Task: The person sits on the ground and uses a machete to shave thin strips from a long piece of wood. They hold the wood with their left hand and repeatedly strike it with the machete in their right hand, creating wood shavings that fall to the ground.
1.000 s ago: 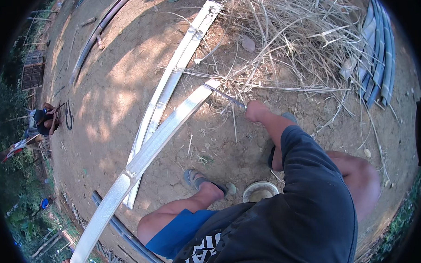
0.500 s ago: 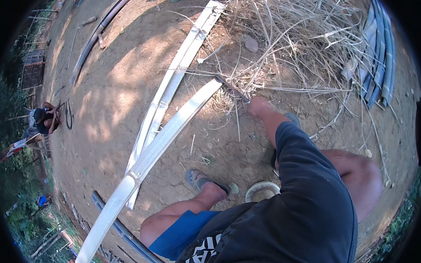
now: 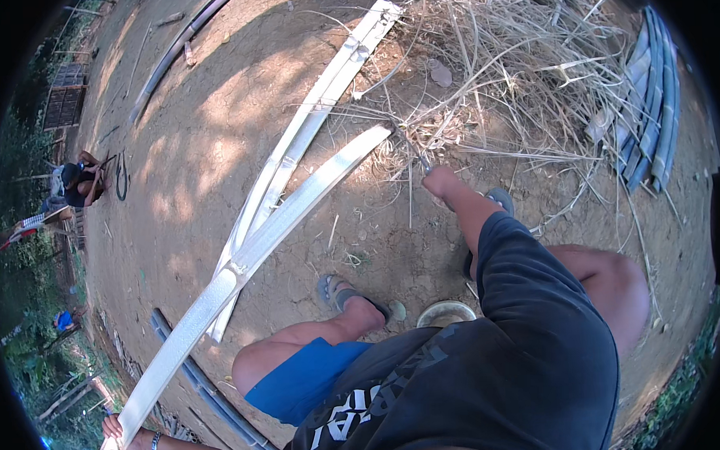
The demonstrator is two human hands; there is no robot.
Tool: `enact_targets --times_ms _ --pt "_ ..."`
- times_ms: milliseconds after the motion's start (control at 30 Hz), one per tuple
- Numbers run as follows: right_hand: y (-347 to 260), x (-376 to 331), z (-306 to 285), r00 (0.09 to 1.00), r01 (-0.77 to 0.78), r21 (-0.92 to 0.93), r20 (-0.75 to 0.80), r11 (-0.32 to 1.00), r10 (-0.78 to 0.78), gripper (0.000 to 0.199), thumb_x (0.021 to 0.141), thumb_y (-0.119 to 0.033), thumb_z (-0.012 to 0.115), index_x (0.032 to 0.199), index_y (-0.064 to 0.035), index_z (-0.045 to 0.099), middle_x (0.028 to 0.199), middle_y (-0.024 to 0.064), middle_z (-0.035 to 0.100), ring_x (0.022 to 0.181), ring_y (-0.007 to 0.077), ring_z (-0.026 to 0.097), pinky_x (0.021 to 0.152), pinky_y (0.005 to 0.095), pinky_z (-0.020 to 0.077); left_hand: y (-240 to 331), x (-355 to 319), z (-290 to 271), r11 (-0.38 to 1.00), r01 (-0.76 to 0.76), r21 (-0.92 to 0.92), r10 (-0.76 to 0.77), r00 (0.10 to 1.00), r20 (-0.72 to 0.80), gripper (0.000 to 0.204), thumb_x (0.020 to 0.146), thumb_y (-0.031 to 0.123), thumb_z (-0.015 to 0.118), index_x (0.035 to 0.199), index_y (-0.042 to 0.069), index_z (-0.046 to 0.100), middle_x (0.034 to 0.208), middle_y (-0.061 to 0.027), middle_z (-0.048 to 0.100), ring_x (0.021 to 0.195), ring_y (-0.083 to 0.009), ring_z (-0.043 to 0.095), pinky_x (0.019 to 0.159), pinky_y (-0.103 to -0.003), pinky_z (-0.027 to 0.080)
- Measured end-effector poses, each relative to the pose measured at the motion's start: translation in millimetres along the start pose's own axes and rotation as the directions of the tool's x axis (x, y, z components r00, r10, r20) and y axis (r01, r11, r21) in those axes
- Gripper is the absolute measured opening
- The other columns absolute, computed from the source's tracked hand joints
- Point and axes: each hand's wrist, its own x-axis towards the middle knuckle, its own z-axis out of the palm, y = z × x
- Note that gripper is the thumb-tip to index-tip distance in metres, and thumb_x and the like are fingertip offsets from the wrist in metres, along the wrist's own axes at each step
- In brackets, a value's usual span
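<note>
My left hand point(image 3: 130, 441), with a bracelet at its wrist, grips the near end of a long split bamboo strip point(image 3: 196, 310) at the lower left. The strip's pale inner face is up, with a node mark near its middle. It slants across to the far end, beside the pile of shavings. My right hand point(image 3: 439, 182) is closed round the handle of a dark-bladed knife point(image 3: 412, 146). The blade points away from me and lies close to the strip's far tip; whether it touches is hard to tell. Beneath the strip, other split bamboo pieces point(image 3: 316, 111) lie on the ground.
A tangled heap of thin bamboo shavings point(image 3: 521, 69) spreads at the far right, with bluish-grey bamboo lengths point(image 3: 657, 111) beyond it. A round bowl point(image 3: 446, 312) sits between my feet. More poles point(image 3: 211, 389) lie at left. Another person point(image 3: 81, 183) crouches at far left.
The bamboo strip's far end has shifted slightly right and away from me. My left hand has come further into view along with it. The knife blade has swung to a steeper angle.
</note>
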Motion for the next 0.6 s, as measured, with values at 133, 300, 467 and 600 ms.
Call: enact_targets --times_ms 133,300,467,600 --pt "-48 -59 14 0.99 -0.126 0.465 0.006 0.876 0.139 0.027 0.079 -0.024 0.061 0.079 0.0026 0.063 0.074 0.0207 0.065 0.065 0.0308 0.065 0.063 0.0419 0.0498 16 -12 -18 0.999 0.04 -0.031 -0.037 0.994 0.101 0.038 0.062 0.028 0.064 0.079 0.003 0.041 0.066 -0.0058 0.037 0.056 -0.0158 0.036 0.055 -0.029 0.032" --pt "-66 -111 64 0.974 -0.135 0.76 -0.014 0.636 0.225 0.021 0.081 -0.02 0.062 0.077 0.0002 0.058 0.063 0.0125 0.059 0.051 0.0215 0.059 0.047 0.0372 0.0435 15 -21 18 0.998 0.035 -0.058 -0.028 0.992 0.125 0.048 0.061 0.04 0.073 0.08 0.006 0.045 0.068 -0.0045 0.042 0.057 -0.0155 0.041 0.056 -0.029 0.033" --pt "-68 -153 39 0.996 -0.066 0.672 -0.005 0.737 0.094 0.018 0.082 -0.018 0.061 0.079 -0.0008 0.056 0.061 0.01 0.056 0.049 0.0191 0.055 0.044 0.0358 0.0416 26 -53 75 0.986 -0.069 -0.149 0.099 0.974 0.202 0.093 0.056 0.096 0.047 0.077 0.006 0.042 0.066 -0.0037 0.039 0.055 -0.0138 0.037 0.05 -0.028 0.032" --pt "-68 -189 2 0.993 -0.014 0.628 -0.081 0.778 0.083 0.017 0.083 -0.016 0.061 0.078 -0.0004 0.056 0.059 0.009 0.054 0.047 0.0196 0.053 0.044 0.0362 0.0404 42 -57 97 0.976 -0.005 -0.216 0.064 0.962 0.266 0.094 0.057 0.1 0.032 0.07 0.008 0.042 0.062 -0.0036 0.038 0.053 -0.0148 0.038 0.047 -0.028 0.032"
